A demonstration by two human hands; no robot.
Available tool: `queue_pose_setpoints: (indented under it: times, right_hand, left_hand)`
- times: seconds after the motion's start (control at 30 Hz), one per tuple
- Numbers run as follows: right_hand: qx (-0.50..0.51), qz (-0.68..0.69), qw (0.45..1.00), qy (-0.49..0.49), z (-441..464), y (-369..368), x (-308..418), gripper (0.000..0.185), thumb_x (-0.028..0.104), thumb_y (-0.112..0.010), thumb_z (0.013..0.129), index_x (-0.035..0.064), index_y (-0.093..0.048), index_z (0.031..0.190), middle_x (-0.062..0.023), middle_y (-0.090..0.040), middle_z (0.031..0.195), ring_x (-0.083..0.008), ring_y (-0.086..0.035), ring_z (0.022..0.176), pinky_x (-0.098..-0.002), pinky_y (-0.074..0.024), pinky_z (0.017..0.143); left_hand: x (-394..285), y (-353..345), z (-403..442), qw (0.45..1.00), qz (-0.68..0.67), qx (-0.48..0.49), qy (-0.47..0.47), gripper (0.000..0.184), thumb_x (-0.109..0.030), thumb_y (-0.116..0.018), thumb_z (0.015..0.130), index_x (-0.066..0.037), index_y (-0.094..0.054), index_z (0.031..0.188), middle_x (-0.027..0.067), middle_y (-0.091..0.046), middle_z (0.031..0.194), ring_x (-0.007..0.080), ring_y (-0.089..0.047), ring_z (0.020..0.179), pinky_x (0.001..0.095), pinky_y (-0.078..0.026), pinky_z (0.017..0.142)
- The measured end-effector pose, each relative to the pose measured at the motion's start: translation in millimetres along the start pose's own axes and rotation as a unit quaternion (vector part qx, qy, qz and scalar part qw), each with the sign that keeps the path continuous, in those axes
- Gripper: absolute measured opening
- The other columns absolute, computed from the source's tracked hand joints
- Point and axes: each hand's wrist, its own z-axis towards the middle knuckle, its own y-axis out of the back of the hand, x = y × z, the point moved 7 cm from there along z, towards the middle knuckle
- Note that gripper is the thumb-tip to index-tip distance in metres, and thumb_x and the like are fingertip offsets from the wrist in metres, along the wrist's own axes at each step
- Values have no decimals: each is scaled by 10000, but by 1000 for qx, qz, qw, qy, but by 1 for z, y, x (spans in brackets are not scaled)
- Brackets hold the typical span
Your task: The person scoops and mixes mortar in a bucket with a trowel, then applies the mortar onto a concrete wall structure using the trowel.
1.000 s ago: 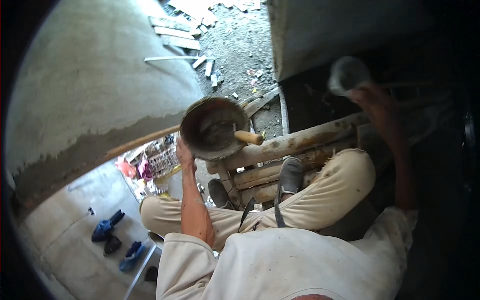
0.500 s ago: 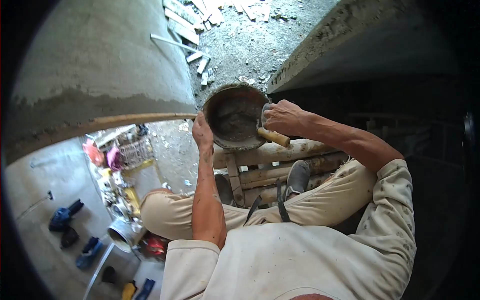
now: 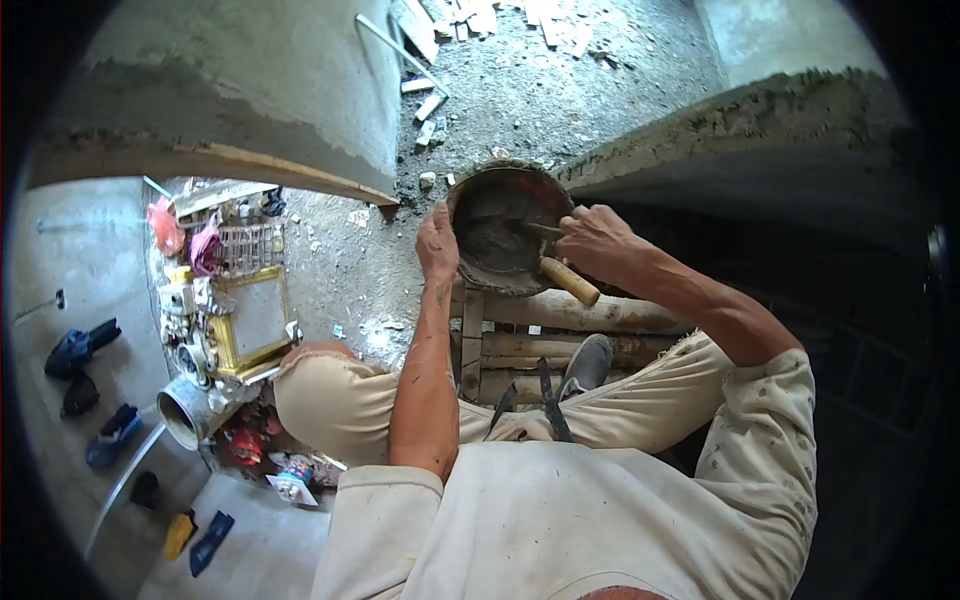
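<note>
I am logging one bucket (image 3: 510,166), far side, between hands: left hand (image 3: 437,245) gripping its left rim, seemingly for steadiness; right hand (image 3: 597,241) curling at its right rim, what it grips I cannot tell.

A tall grey wall (image 3: 300,60) stands at the left edge of the stony floor (image 3: 640,80), with a darker patch (image 3: 150,105) low down and a wooden strip (image 3: 290,165) along its bottom. Flat pale bits (image 3: 475,18) lie by the floor's far edge. Another wall (image 3: 740,130), with a rough, bumpy edge, rises at the floor's right side. Round wooden poles (image 3: 540,347) lie side by side. Bright light falls on the far floor, and the right side is very dark.
</note>
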Motion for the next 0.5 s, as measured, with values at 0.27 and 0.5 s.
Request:
queue_pose_setpoints:
  times: [0.27,0.5]
  right_hand:
    - [-129,195,972,-30,-23,103,-22,143,133,-624,805,67,-677,920,-108,-631,915,-281,-620,885,-391,-486,781]
    - [-344,33,938,22,35,217,4,199,77,-549,902,12,-622,1075,-156,-611,1027,-328,-599,892,-403,-463,760]
  left_hand:
    - [-14,11,-16,991,28,-36,126,517,-515,-372,950,-83,-633,1064,225,-640,1008,420,-585,987,482,-463,835]
    - [-22,16,-22,992,-46,-56,102,559,-509,-353,963,-33,-615,1092,244,-645,989,426,-596,970,483,-473,819]
